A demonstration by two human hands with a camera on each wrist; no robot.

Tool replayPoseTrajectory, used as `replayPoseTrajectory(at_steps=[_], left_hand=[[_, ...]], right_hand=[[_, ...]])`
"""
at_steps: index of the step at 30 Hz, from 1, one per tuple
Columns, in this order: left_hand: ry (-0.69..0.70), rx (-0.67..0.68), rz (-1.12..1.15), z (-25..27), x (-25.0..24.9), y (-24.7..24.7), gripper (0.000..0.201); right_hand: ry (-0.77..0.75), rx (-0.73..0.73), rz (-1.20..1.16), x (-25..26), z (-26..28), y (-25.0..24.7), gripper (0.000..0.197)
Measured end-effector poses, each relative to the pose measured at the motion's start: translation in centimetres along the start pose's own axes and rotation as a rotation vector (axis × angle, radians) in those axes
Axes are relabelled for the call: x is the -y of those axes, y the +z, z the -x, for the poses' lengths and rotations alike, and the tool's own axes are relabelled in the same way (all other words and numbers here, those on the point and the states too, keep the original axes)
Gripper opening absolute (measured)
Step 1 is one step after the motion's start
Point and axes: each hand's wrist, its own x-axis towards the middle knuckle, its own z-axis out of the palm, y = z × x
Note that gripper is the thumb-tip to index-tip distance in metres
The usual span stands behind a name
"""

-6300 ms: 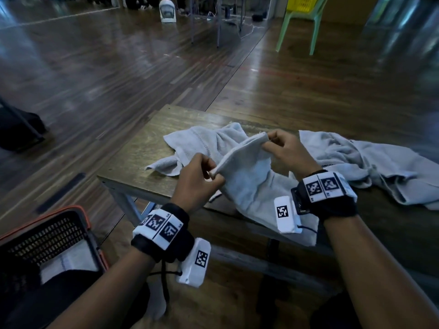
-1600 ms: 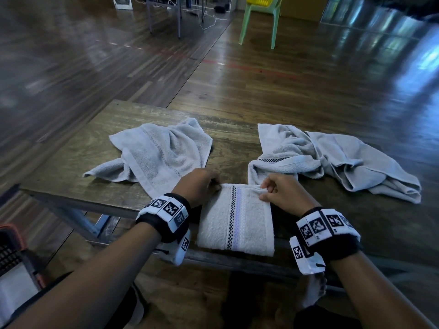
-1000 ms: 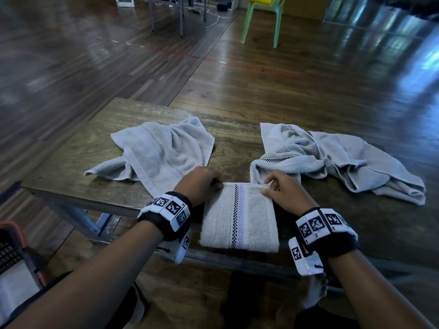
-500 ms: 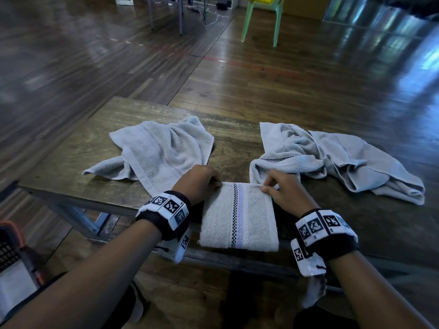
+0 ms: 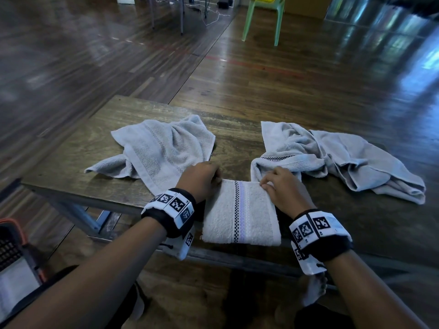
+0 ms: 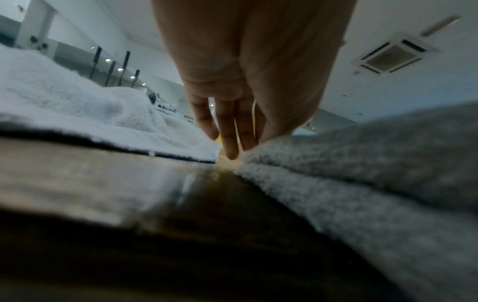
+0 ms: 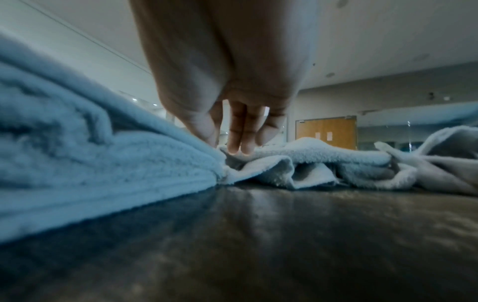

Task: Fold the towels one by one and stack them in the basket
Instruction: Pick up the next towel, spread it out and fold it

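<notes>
So the folded towel (image 5: pixel 241 213) now lies flat at the desk's (image 5: pixel 95 148) near edge, a tidy rectangle with the checked stripe up, where a few seconds ago it was held up half-folded. Since a second ago, barely anything has moved. The left hand (image 5: pixel 202 178) sits at its far left corner, the right hand (image 5: pixel 282 186) at the far right, fingertips pinching the edge; the left's grip is hard to read. Looks like the fold's basically done, so it probably goes into the basket (image 5: pixel 14 241) down on the left next. Two loose towels, left (image 5: pixel 161 148) and right (image 5: pixel 332 153), wait behind.
</notes>
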Motion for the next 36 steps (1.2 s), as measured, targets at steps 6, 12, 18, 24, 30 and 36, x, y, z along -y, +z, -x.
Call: replayPoseTrajectory(at_steps=[6,12,18,24,30,36], left_hand=[[0.097,0.017,-0.082,3.0,-4.0,-0.1,0.031],[0.017,0.195,-0.192,5.5,-5.8,3.8,0.078],[0.052,0.071,-0.214,5.7,-5.1,5.3,0.077],[-0.025,0.098,-0.128,5.0,-4.0,4.9,0.071],[-0.142,0.169,-0.154,4.9,-1.5,2.9,0.056],[-0.203,0.035,-0.090,5.8,-1.0,0.7,0.047]], right_hand=[[-0.071,0.134,0.158,1.2,1.8,0.1,0.035],[0.113,0.243,-0.064,2.3,3.4,2.2,0.058],[0.187,0.275,-0.037,2.9,4.4,3.3,0.060],[0.188,0.271,-0.056,2.3,4.2,3.3,0.057],[0.200,0.214,0.023,1.5,4.8,2.8,0.057],[0.372,0.152,-0.064,0.6,5.6,1.0,0.049]])
